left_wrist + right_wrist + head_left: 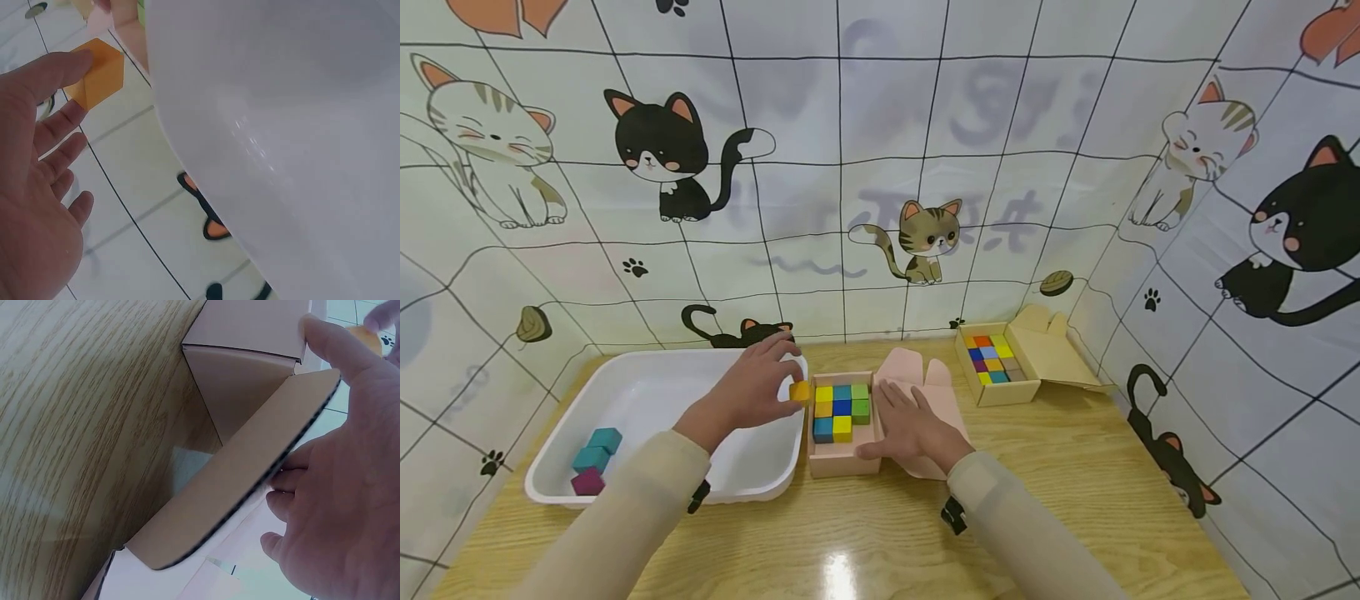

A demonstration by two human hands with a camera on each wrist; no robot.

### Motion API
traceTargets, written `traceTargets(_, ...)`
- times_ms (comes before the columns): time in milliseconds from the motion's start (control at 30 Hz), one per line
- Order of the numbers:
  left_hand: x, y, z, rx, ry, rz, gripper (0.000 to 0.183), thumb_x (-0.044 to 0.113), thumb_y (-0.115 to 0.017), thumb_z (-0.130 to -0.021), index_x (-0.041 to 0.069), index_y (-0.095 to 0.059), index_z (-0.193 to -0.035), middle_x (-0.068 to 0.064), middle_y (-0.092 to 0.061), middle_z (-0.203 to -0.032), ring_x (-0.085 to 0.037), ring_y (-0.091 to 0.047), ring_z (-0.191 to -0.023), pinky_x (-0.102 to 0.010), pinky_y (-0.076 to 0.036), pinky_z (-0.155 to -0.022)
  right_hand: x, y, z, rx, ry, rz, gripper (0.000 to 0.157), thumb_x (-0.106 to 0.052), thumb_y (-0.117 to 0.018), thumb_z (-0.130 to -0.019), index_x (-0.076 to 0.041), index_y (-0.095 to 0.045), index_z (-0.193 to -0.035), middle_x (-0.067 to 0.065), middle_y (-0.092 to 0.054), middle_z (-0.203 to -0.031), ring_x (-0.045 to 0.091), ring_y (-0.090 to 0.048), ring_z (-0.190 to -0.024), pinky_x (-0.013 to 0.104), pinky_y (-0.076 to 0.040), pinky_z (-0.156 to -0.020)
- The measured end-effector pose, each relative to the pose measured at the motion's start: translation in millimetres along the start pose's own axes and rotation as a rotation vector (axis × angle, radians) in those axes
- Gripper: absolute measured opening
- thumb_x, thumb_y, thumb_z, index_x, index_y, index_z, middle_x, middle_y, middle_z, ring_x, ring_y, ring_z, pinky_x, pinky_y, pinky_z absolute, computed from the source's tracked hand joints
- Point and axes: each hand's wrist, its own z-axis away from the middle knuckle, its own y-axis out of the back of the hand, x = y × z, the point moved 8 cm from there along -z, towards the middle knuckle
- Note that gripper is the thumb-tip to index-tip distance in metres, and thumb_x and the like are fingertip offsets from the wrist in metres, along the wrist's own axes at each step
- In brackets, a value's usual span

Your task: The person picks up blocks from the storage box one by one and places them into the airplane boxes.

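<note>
Between thumb and fingertips, my left hand (747,385) pinches an orange cube (800,391), held over the right rim of the white tub beside the pink box (844,465). In the left wrist view the same cube (105,75) shows at the thumb tip. Rows of yellow, blue, green and orange cubes (842,408) fill the back of the box; bare floor shows at its front right. My right hand (917,427) lies with extended fingers on the box's opened lid (901,365), thumb at the right wall. A side flap (234,478) stands up beside that palm.
The white tub (655,392) at left holds teal cubes (597,450) and a magenta cube (587,482). At the back right stands a cream box (1009,392) of colored cubes, its lid folded open. Cat-print cloth (887,125) walls in the wooden table (1075,500).
</note>
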Motion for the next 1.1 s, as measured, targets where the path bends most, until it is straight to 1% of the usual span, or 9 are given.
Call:
traceTargets(100,17.4,-7.5,-10.5,-0.028,-0.039,0.0,0.027,0.037,-0.08,-0.076,0.02,-0.07,-0.095,-0.007,-0.056,-0.135,-0.033,-0.029,-0.146,-0.058,-0.028,-0.118,0,-0.3,-1,-0.005,-0.004,0.014,0.108,-0.072,-0.054,-0.083,-0.009,-0.007,-0.157,0.007,-0.007,-0.166,0.023,-0.006,-0.155,0.052,-0.003,-0.126)
traceTargets(200,31.0,-16.8,-19.9,-0.058,-0.075,-0.003,0.026,0.037,-0.078,-0.077,0.019,-0.071,-0.095,-0.005,-0.055,-0.135,-0.031,-0.029,-0.147,-0.055,-0.028,-0.12,0,0.3,-1,-0.009,-0.004,0.018,0.108,-0.072,-0.054,-0.083,-0.009,-0.007,-0.157,0.007,-0.007,-0.166,0.023,-0.006,-0.155,0.052,-0.003,-0.126)
traceTargets(300,41.6,-25.1,-27.2,-0.074,-0.11,-0.006,0.025,0.037,-0.077,-0.078,0.018,-0.072,-0.095,-0.006,-0.056,-0.133,-0.031,-0.03,-0.146,-0.053,-0.028,-0.12,0,0.1,-2,-0.019,-0.003,0.018,0.107,-0.071,-0.054,-0.084,-0.009,-0.007,-0.157,0.007,-0.006,-0.166,0.022,-0.005,-0.155,0.052,-0.002,-0.125)
traceTargets(400,47.9,-32.8,-32.5,-0.093,-0.122,-0.004,0.026,0.036,-0.077,-0.079,0.017,-0.072,-0.095,-0.007,-0.056,-0.133,-0.031,-0.03,-0.147,-0.051,-0.027,-0.12,0,-0.4,-2,-0.033,-0.002,0.026,0.107,-0.07,-0.054,-0.084,-0.008,-0.006,-0.157,0.007,-0.005,-0.166,0.022,-0.005,-0.155,0.053,-0.003,-0.125)
traceTargets(567,53.7,-44.3,-38.5,-0.138,-0.105,-0.003,0.027,0.036,-0.077,-0.08,0.016,-0.073,-0.098,-0.006,-0.056,-0.134,-0.03,-0.029,-0.147,-0.05,-0.026,-0.122,-3,0.9,-1,-0.055,0.005,0.019,0.105,-0.066,-0.055,-0.086,-0.007,-0.005,-0.157,0.008,-0.004,-0.166,0.023,-0.004,-0.155,0.055,-0.003,-0.125)
traceTargets(667,56.9,-51.7,-41.1,-0.162,-0.098,-0.017,0.027,0.037,-0.077,-0.08,0.018,-0.073,-0.099,-0.004,-0.055,-0.134,-0.028,-0.028,-0.148,-0.049,-0.026,-0.122,-3,2.1,0,-0.064,0.007,0.013,0.105,-0.065,-0.055,-0.087,-0.007,-0.004,-0.157,0.008,-0.004,-0.166,0.023,-0.004,-0.155,0.056,-0.003,-0.124)
traceTargets(800,62.3,-61.8,-44.1,-0.192,-0.106,-0.028,0.027,0.039,-0.076,-0.08,0.019,-0.074,-0.098,-0.002,-0.055,-0.135,-0.026,-0.027,-0.148,-0.047,-0.026,-0.122,-3,2.6,1,-0.063,0.014,0.016,0.105,-0.066,-0.055,-0.086,-0.007,-0.004,-0.157,0.007,-0.004,-0.166,0.023,-0.004,-0.155,0.056,-0.003,-0.124)
traceTargets(1033,65.8,-79.2,-46.9,-0.251,-0.096,-0.015,0.026,0.04,-0.077,-0.079,0.019,-0.075,-0.094,-0.003,-0.053,-0.141,-0.026,-0.024,-0.15,-0.051,-0.024,-0.122,-3,2.7,1,-0.052,0.031,0.015,0.107,-0.068,-0.055,-0.085,-0.006,-0.004,-0.156,0.008,-0.004,-0.166,0.024,-0.005,-0.155,0.056,-0.003,-0.124)
traceTargets(1100,65.6,-84.6,-47.0,-0.269,-0.095,-0.027,0.025,0.04,-0.077,-0.08,0.019,-0.075,-0.093,-0.002,-0.051,-0.144,-0.026,-0.024,-0.15,-0.051,-0.024,-0.122,-3,2.6,1,-0.051,0.03,0.02,0.107,-0.068,-0.055,-0.085,-0.006,-0.003,-0.156,0.007,-0.004,-0.166,0.023,-0.004,-0.155,0.056,-0.002,-0.124)
